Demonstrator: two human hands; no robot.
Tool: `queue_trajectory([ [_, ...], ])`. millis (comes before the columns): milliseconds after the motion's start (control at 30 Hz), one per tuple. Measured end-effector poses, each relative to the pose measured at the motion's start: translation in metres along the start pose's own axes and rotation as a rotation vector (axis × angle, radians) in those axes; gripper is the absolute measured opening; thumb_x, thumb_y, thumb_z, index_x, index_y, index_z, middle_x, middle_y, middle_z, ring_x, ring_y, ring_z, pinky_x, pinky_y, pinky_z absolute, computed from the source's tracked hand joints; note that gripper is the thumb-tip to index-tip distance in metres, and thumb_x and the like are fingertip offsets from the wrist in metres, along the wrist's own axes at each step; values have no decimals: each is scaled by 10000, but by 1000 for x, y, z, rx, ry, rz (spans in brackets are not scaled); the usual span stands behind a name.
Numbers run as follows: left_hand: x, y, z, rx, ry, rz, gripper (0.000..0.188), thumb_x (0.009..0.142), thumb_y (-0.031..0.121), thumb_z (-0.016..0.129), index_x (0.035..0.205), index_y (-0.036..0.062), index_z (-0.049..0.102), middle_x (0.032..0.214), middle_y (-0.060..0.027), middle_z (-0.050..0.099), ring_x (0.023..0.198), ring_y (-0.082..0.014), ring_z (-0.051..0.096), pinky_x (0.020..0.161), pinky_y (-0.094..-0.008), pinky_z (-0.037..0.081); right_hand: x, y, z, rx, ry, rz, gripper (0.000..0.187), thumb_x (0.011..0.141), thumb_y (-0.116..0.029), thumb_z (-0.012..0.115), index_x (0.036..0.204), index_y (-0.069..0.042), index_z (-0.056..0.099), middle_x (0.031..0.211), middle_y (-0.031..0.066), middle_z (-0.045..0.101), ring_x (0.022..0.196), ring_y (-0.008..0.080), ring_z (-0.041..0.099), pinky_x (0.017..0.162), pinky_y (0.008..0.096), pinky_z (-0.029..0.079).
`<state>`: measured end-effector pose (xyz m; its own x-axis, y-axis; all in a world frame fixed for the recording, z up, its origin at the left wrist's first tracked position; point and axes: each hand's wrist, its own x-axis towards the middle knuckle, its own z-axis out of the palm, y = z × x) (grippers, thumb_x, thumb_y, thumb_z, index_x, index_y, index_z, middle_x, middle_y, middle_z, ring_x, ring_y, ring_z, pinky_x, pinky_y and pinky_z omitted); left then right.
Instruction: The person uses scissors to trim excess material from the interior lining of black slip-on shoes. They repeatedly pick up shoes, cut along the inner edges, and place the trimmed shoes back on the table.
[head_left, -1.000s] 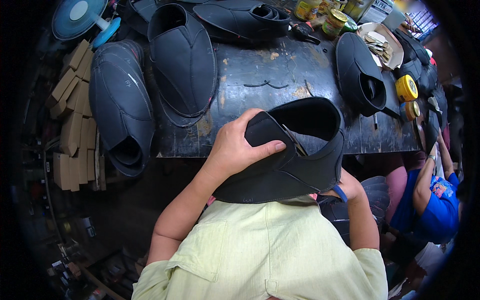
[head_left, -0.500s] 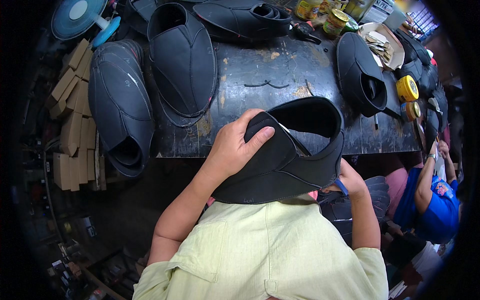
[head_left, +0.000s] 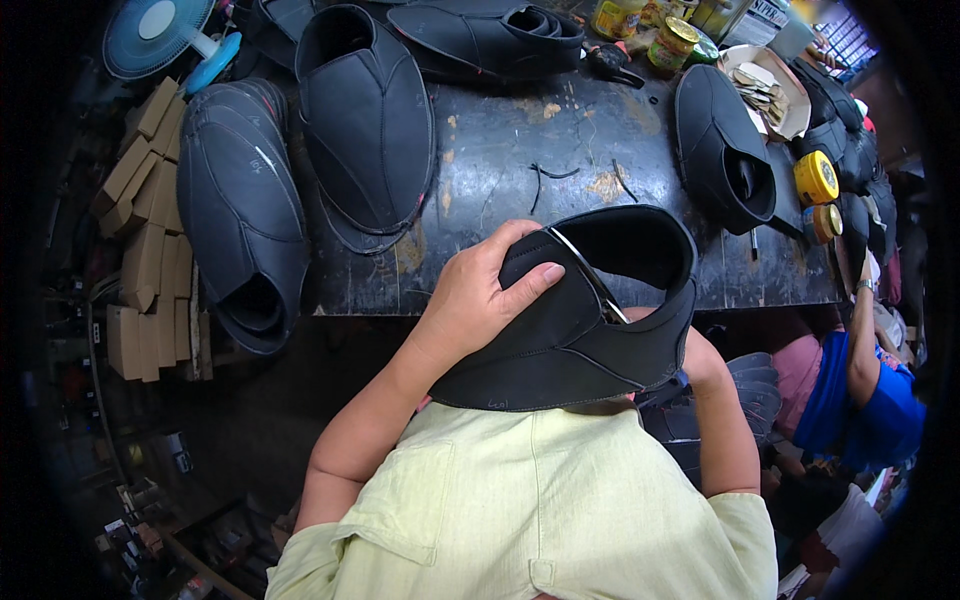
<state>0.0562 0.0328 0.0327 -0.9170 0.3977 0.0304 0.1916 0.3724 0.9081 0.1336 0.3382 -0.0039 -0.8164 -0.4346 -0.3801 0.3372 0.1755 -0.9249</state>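
Note:
A black shoe upper [head_left: 560, 345], stitched along its seams, is held above my lap at the table's front edge. My left hand [head_left: 490, 285] grips its left side, thumb on the outer face and fingers hidden behind. A thin shiny strip [head_left: 590, 268] that looks like metal shows along the edge of the upper's opening. At the right side, my right hand [head_left: 703, 362] is partly covered by the upper; its fingers are closed around a blue-handled tool [head_left: 683, 378], of which only a bit shows. Short black trimmings [head_left: 538, 185] lie on the table beyond.
Other black uppers [head_left: 370, 130] stand at the left and back of the dark table [head_left: 480, 130], another [head_left: 722, 145] at the right. Jars [head_left: 672, 45], a yellow tub [head_left: 815, 177] and a tray [head_left: 795, 95] sit far right. A co-worker in blue [head_left: 880, 400] is at right.
The upper has shifted slightly right and down, and more of the shiny strip shows. The blue handle is more hidden. One black trimming has turned. The co-worker's arm has moved.

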Motion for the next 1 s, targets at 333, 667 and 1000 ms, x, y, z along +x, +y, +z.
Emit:
queue_trajectory([
  [333,6,0,-7,-31,111,43,536,958,476,701,1237,23,638,978,-201,746,954,-335,747,838,-386,563,-10,-11,2,137,67,0,349,881,-171,768,1126,42,641,1011,104,682,927,181,638,874,335,524],
  [667,36,-22,-26,-38,316,24,655,989,585,601,1315,18,596,1098,-229,732,1047,-370,721,899,-428,548,-8,-24,12,285,16,-54,290,947,-288,710,930,-18,604,775,48,596,679,135,582,648,277,487],
  [1000,30,-17,-51,544,249,15,465,986,403,629,1274,38,647,1076,-224,708,971,-409,701,833,-483,554,6,0,-16,528,520,-83,359,1058,-401,558,956,-59,598,756,40,601,659,124,590,608,249,478],
])
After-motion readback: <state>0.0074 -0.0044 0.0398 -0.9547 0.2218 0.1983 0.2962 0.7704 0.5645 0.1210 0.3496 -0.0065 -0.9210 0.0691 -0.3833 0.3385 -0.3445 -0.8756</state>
